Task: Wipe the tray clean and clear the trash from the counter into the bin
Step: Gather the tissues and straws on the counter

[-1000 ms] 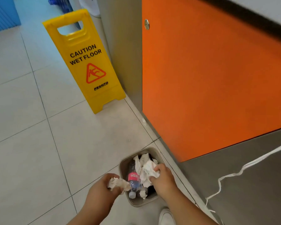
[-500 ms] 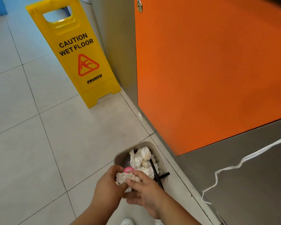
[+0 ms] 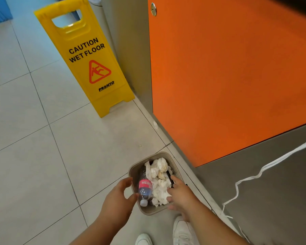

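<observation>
A small beige bin (image 3: 133, 171) stands on the tiled floor by the counter's base. Inside lie crumpled white tissues (image 3: 158, 181) and a clear plastic bottle (image 3: 144, 189) with a pink label, cap pointing toward me. My left hand (image 3: 117, 198) hovers at the bin's left rim, fingers apart and curved, holding nothing. My right hand (image 3: 179, 195) is over the bin's right side, fingers spread, fingertips touching the tissues. No tray or counter top is in view.
A yellow "CAUTION WET FLOOR" sign (image 3: 87, 59) stands on the floor to the far left. An orange cabinet door (image 3: 228, 76) and grey counter base fill the right. A white cord (image 3: 254, 177) hangs beside it. My white shoes (image 3: 181, 230) are just below the bin.
Both hands held crumpled tissue over the bin; now the tissue lies in the bin and both hands are open and apart, one on each side.
</observation>
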A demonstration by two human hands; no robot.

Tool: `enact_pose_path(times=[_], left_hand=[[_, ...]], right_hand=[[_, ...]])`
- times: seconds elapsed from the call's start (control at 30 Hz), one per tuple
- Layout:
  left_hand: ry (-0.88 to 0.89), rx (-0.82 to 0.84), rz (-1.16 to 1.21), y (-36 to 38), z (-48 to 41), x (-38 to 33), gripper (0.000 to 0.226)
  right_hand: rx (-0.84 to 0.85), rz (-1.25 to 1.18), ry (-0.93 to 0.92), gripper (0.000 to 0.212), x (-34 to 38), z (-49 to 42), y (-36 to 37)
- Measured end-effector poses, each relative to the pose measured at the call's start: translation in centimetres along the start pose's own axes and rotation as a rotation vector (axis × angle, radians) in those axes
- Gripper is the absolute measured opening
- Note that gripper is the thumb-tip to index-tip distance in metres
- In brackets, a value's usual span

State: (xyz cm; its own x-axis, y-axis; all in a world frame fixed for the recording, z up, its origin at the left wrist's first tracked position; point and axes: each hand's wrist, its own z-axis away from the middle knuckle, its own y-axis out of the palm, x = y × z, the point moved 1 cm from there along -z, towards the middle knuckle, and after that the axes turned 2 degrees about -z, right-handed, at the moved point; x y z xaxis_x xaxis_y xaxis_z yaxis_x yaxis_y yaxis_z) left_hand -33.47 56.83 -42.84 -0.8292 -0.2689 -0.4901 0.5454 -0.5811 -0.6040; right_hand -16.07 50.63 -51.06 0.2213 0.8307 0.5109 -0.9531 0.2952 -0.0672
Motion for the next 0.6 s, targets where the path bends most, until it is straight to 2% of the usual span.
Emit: enact_pose_path(times=[0.13,0.2,0.3,0.5,0.6], left_hand=[[0.033,-0.013,-0.009,-2.5,1.9,-1.8,0.043],[0.078,-0.017,-0.016,-4.2,3.3,-3.4,0.036],[0.169,-0.020,-0.043,-7.0,5.6,-6.0,0.026],[0.331,0.006,-0.048,-13.5,11.1,-12.1,0.026],[0.424,0.005,-0.035,-16.7,14.2,-15.3,0.025]], right_hand=[[0.092,-0.053,-0.017,0.032,3.1,4.2,-1.6],[0.076,-0.041,-0.043,0.024,4.9,6.8,-2.5],[0.015,-0.016,-0.105,0.021,8.0,11.3,-3.8],[-0.059,-0.063,-0.265,0.012,15.7,22.4,-7.1],[-0.085,-0.122,-0.420,0.014,19.6,28.9,-8.4]])
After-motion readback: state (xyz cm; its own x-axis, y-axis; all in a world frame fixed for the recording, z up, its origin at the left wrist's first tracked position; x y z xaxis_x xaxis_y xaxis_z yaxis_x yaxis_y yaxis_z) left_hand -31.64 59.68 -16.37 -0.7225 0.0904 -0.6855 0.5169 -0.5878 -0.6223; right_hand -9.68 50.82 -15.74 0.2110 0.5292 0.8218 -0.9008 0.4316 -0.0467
